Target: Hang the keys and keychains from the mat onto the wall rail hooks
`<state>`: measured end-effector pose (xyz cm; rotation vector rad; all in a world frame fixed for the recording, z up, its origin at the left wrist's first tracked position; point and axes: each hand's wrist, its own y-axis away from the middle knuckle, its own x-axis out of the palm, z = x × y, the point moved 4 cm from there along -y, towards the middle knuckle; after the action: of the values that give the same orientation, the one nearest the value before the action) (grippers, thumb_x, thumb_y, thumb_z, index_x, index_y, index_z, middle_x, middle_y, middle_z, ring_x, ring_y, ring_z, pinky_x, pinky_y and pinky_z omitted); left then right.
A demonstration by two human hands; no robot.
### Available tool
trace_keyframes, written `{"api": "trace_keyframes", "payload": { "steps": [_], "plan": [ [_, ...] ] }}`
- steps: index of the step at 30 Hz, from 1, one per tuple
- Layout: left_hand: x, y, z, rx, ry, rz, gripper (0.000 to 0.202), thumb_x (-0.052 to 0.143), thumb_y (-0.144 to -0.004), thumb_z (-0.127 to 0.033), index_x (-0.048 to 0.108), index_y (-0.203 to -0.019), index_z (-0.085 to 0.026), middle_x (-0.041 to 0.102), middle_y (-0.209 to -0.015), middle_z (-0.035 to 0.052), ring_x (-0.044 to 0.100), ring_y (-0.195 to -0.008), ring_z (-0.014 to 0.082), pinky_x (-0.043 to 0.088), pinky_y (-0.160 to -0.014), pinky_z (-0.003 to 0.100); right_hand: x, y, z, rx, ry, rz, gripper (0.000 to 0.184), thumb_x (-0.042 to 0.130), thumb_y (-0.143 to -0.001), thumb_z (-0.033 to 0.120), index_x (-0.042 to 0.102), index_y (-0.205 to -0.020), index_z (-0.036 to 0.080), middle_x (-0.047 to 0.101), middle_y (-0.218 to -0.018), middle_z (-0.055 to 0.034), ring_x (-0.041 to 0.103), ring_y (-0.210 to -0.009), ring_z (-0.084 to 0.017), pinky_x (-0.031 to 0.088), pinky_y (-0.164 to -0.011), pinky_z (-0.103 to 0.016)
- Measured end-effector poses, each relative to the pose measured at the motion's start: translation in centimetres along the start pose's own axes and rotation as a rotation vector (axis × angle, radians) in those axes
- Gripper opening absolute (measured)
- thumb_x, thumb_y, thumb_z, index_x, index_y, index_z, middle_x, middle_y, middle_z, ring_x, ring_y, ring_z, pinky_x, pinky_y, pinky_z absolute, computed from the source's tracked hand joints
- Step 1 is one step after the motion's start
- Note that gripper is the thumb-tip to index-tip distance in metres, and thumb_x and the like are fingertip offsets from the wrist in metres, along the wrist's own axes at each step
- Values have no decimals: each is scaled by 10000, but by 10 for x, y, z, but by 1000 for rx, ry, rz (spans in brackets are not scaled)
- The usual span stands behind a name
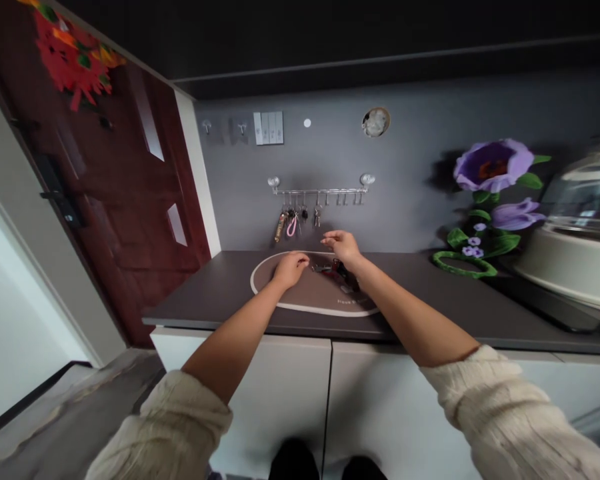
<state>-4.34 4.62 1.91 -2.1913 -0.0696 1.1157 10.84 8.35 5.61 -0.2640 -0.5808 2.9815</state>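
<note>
My left hand [291, 269] is low over the left part of a brown oval mat [310, 300] with a pale rim. Its fingers are curled together; whatever they may hold is too small to make out. My right hand [345, 248] is raised a little higher, above the mat's back edge, with fingertips drawn together toward the left. I cannot tell what is in them. Between and below the hands, a bunch of keys [324, 269] and dark and red small items lie on the mat, partly hidden by my right hand and wrist.
Behind, a clear hook rail [325, 192] on the grey wall carries several keys, a pink loop [292, 225] and a brown tag [280, 228]. Purple flowers [493, 167] and a white appliance with a clear dome [575, 260] stand right. A dark cabinet [380, 40] overhangs; a red-brown door [130, 200] is left.
</note>
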Motion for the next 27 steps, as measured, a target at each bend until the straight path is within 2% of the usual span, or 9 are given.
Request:
{"api": "trace_keyframes", "payload": {
  "steps": [4, 13, 19, 27],
  "plan": [
    [6, 0, -4, 37, -95, 66, 215, 453, -778, -160, 615, -918, -183, 587, -938, 57, 512, -905, 159, 381, -835, 277, -4, 15, -6, -107, 201, 34, 137, 519, -721, 112, 594, -833, 137, 651, -740, -35, 593, -727, -98, 433, -753, -237],
    [14, -3, -5, 89, -264, 180, 314, 429, -780, -126, 548, -1040, -256, 561, -1045, 47, 456, -1013, 198, 334, -871, 343, -1, 36, -11, -231, 686, 118, 203, 499, -735, 110, 622, -884, 171, 655, -843, -56, 581, -806, -140, 403, -781, -246],
    [16, -9, -4, 102, -306, 220, 204, 448, -782, -148, 584, -902, -241, 586, -990, 34, 466, -977, 197, 312, -858, 354, 3, 39, -9, -245, 784, 161, 198, 501, -740, 118, 633, -880, 167, 651, -906, -71, 576, -851, -155, 396, -782, -243],
    [11, -8, -5, 98, -259, 150, 138, 480, -764, -151, 603, -810, -192, 612, -871, 47, 515, -863, 172, 349, -801, 294, 5, 37, -12, -267, 808, 184, 175, 515, -742, 143, 644, -858, 170, 655, -866, -75, 579, -828, -163, 386, -767, -246]
  ]
}}
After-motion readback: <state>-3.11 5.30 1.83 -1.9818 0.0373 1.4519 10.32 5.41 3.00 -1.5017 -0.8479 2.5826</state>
